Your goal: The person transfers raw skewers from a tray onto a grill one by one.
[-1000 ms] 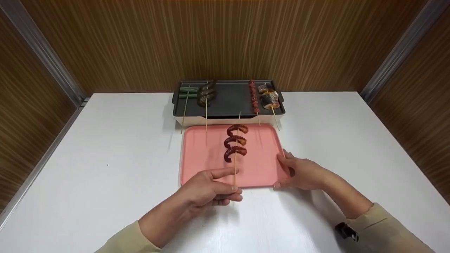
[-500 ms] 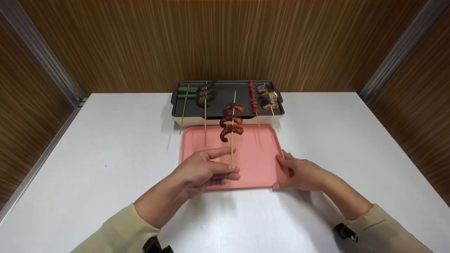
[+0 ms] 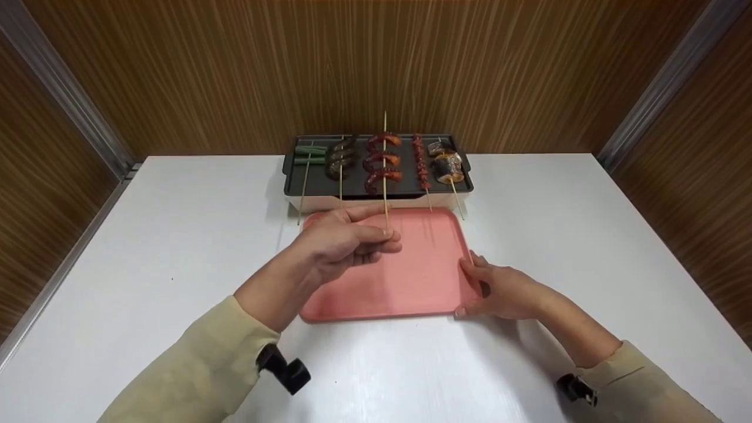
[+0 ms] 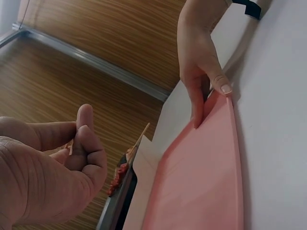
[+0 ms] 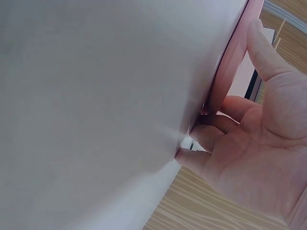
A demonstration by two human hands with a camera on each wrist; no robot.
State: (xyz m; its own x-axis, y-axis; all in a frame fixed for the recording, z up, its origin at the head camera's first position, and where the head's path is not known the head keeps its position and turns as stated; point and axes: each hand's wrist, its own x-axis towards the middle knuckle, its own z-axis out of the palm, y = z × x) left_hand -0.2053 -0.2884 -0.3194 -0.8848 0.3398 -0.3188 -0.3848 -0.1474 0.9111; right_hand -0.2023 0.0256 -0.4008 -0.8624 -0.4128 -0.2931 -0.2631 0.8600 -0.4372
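Note:
My left hand (image 3: 343, 244) pinches the lower end of a wooden skewer between thumb and fingers. Three curled reddish-brown octopus tentacle pieces (image 3: 385, 158) are threaded on that skewer. In the head view they appear over the middle of the dark grill plate (image 3: 367, 188); whether they touch it I cannot tell. In the left wrist view the fingers (image 4: 86, 143) hide most of the stick. At the near right corner of the pink tray (image 3: 417, 282), my right hand (image 3: 508, 291) grips the rim, thumb on the front edge and fingers along the right side.
On the grill plate lie a green vegetable skewer (image 3: 310, 151), a dark spiral skewer (image 3: 341, 161), a thin red meat skewer (image 3: 420, 161) and a fish-chunk skewer (image 3: 449, 167). Their sticks overhang the front. A wood-grain wall (image 3: 235, 76) stands behind the white table (image 3: 194, 235).
My left hand has carried the octopus skewer forward, from over the pink tray to over the grill's middle. The right hand keeps its grip on the tray corner.

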